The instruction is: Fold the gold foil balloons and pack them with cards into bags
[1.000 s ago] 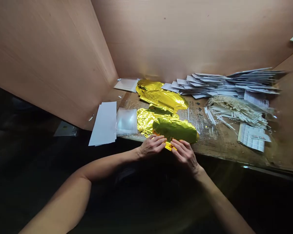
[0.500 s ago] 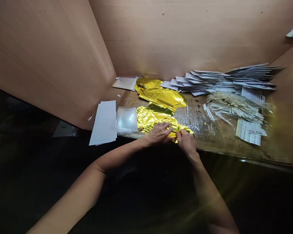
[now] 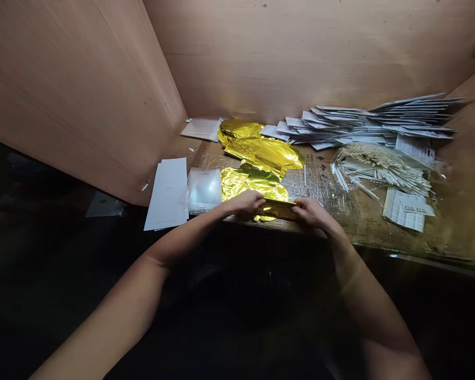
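Between my two hands a gold foil balloon [image 3: 279, 209], folded into a narrow strip, is held level by its ends near the bench's front edge. My left hand [image 3: 247, 203] grips its left end with fingers curled. At the other end, my right hand [image 3: 311, 212] pinches the foil between thumb and fingers. Just behind lie crinkled gold foil balloons [image 3: 237, 184], and farther back a flatter stack of gold foil balloons [image 3: 265, 153]. Left of these sits a pile of clear plastic sleeves [image 3: 204, 191].
White paper sheets [image 3: 167, 192] lie at the bench's left edge. Many folded white papers [image 3: 340, 126] lean along the back wall. A plastic bag of white sticks [image 3: 383, 169] and printed leaflets [image 3: 404, 208] are on the right. Wooden panels enclose the left, back and right.
The foil balloon, broad and rounded a second ago, is now folded into a narrow strip. My hands have moved apart to its two ends.
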`<state>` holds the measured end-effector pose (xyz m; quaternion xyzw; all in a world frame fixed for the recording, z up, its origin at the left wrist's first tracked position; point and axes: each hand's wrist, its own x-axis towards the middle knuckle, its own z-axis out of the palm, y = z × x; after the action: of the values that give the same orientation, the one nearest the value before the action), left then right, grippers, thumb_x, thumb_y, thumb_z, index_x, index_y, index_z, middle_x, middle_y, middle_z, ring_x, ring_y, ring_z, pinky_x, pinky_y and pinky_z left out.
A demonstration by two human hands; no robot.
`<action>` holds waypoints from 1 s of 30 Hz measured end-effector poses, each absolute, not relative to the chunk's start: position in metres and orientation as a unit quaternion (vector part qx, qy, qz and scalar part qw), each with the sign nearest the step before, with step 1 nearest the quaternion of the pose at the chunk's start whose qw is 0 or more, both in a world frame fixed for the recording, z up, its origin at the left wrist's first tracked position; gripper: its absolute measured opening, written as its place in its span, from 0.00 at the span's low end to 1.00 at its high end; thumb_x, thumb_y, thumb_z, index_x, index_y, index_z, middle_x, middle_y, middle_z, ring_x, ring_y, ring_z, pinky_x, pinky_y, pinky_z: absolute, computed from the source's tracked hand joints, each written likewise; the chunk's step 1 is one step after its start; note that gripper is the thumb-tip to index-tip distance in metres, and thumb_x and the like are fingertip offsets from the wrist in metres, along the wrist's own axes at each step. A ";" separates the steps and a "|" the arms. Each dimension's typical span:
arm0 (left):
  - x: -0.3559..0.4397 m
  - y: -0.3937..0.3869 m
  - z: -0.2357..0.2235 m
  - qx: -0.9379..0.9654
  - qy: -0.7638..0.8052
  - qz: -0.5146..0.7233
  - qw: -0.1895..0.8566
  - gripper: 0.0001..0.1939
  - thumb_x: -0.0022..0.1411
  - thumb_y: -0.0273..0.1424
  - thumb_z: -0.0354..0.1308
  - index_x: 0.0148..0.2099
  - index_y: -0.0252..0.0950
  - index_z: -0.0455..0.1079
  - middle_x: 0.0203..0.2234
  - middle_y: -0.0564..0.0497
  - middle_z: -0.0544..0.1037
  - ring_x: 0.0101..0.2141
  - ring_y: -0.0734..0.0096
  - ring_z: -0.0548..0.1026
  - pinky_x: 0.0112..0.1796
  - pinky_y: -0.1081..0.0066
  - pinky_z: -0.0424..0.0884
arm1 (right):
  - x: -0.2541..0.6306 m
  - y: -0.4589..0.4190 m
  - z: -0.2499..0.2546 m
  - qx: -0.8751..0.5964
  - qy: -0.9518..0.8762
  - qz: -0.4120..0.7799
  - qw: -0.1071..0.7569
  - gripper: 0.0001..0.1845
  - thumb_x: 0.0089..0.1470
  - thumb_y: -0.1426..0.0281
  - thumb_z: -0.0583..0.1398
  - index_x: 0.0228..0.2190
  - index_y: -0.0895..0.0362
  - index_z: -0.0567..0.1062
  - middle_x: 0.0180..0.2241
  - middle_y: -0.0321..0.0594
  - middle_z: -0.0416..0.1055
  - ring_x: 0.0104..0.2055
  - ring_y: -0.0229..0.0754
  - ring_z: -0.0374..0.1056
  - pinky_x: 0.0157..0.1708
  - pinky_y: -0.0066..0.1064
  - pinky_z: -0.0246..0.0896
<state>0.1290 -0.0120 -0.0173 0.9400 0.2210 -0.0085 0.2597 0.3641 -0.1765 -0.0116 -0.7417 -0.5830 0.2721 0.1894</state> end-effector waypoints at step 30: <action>0.059 -0.126 -0.001 0.597 0.225 0.158 0.754 0.17 0.54 0.33 0.70 0.45 0.34 0.76 0.32 0.52 0.77 0.29 0.75 0.72 0.32 0.74 0.66 | 0.240 -0.247 -0.005 -0.555 -0.277 0.468 0.629 0.06 0.57 0.63 0.69 0.32 0.51 0.82 0.32 0.37 0.77 0.31 0.42 0.70 0.31 0.32 0.67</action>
<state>0.0588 -0.1263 -0.0005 0.5967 0.2247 0.1580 0.7540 0.2404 -0.2473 -0.0053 -0.5555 -0.2769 0.4684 0.6288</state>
